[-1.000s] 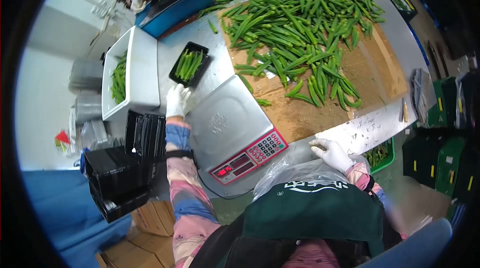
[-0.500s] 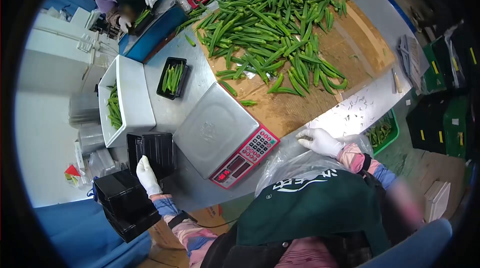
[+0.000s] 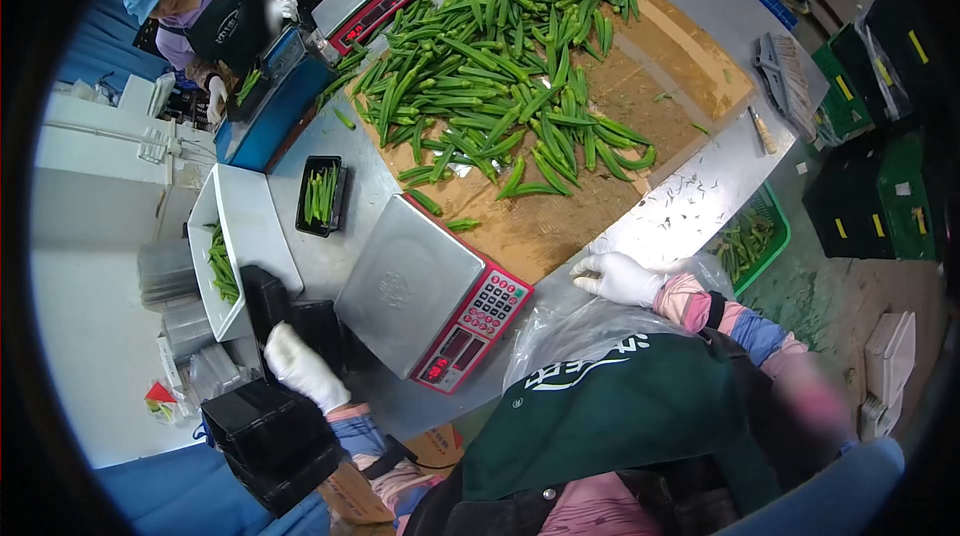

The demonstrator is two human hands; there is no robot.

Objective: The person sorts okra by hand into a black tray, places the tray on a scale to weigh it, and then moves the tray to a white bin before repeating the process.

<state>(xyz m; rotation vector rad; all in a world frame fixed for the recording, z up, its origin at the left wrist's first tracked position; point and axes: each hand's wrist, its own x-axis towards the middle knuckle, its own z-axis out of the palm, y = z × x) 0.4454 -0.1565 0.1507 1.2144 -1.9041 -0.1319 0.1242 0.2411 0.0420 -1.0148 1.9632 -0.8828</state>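
My left hand (image 3: 305, 368), in a white glove, grips a black plastic tray (image 3: 266, 301) that is tilted up on edge. Close to it are a stack of black trays (image 3: 268, 441) below and more black trays (image 3: 322, 328) on the table behind it. My right hand (image 3: 622, 279), also gloved, hovers near the table's front edge over clear plastic film, fingers loosely bent and apart with nothing in them. Between my hands sits a scale (image 3: 410, 286) with a bare steel plate and a red display. A large heap of okra (image 3: 500, 66) covers much of the cardboard (image 3: 690, 86).
A black tray of okra (image 3: 321, 196) stands left of the scale, beside a white bin (image 3: 262, 226) holding some okra. A brush (image 3: 785, 76) and a wooden-handled tool (image 3: 763, 131) lie at right. A green basket (image 3: 775, 236) is below the edge. A co-worker (image 3: 225, 11) handles okra at upper left.
My left hand has lifted and turned a black tray, which now stands on edge near the white bin. My right hand stays about where it was. The view has shifted slightly.
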